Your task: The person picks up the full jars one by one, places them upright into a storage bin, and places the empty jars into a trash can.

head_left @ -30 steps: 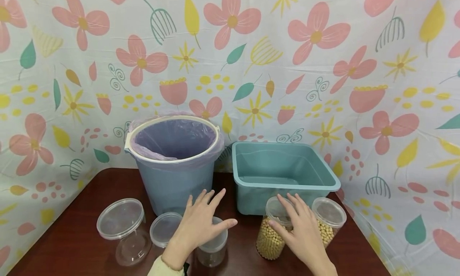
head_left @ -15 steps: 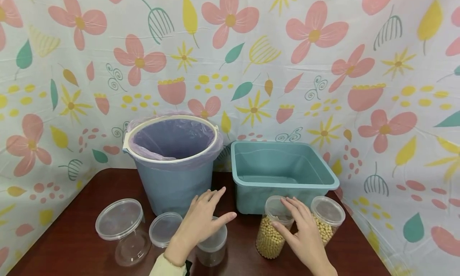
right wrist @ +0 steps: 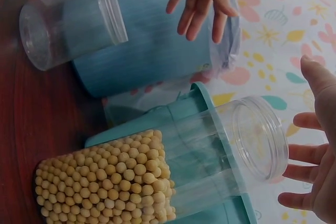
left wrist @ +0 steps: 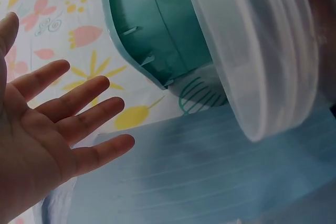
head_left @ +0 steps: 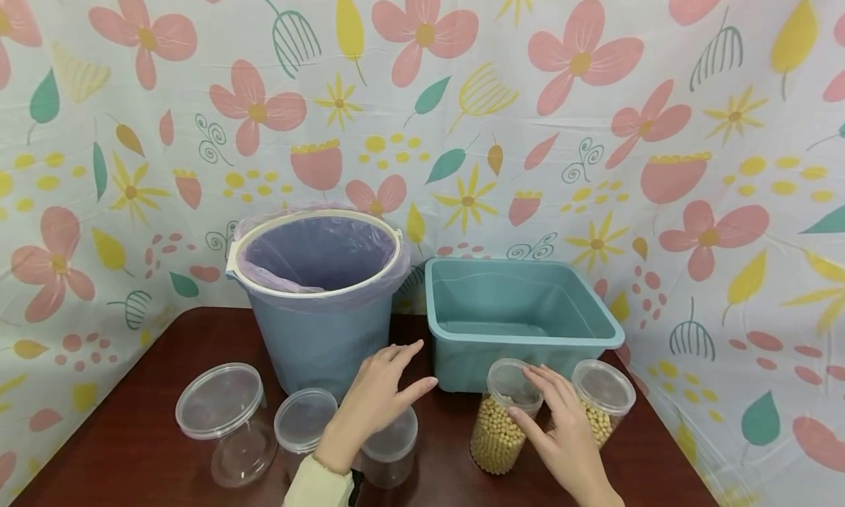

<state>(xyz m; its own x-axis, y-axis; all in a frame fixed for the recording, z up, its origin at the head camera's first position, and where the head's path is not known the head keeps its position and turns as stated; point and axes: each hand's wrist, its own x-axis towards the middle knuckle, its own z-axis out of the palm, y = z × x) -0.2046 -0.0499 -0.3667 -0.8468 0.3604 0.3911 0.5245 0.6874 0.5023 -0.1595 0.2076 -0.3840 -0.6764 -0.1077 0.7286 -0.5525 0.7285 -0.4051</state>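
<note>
Clear-plastic soybean jar (head_left: 496, 437) stands upright, lower R of centre in head view, lid (head_left: 511, 382) on, prob. to keep beans in. R hand (head_left: 560, 430) is spread wide by its rim, contact unclear; L hand (head_left: 379, 393), also wide, holds nothing nr. empty lidded jar (head_left: 388, 456), lower centre.

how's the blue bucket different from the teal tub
The bucket is round and taller; the tub is rectangular and lower. The bucket is lined with a purplish plastic bag; the tub has no liner. The bucket's rim is off-white; the tub's is teal. Both are open-topped and stand on the table.
</note>
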